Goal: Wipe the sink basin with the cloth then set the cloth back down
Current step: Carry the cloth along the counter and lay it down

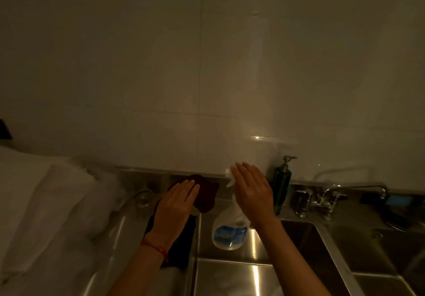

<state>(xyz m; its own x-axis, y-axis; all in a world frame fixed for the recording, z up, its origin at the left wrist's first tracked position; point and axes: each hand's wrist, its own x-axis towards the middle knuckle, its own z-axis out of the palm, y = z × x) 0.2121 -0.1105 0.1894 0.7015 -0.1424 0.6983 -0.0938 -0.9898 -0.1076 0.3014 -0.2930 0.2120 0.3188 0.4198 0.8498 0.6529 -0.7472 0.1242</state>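
The scene is dim, so fine detail is hard to read. The dark red cloth (204,192) lies bunched on the steel ledge behind the sink, against the foot of the wall, where it is out of the water yet within reach of the basin (232,275). The left hand (176,208) lies over its near edge with fingers (190,186) straight and held together; they rest flat on the fabric and are not curled round it, so it looks like a reach or a press, not a grip. A red string circles that wrist. Under the left forearm a darker cloth (181,245) hangs over the divider beside the basin. The right hand (254,192) is raised, palm turned down, fingers straight and loosely spread, gripping nothing; it hovers in front of a clear spray bottle (230,229), which stands at the basin's back edge, its nozzle near the fingertips, handy for wetting the steel. A green pump dispenser (281,187) stands just beside it to the right, and a faucet (328,198) rises farther right over a second basin. Nothing in the basin suggests wiping has begun; the likely next need is for the left fingers to close on the cloth.
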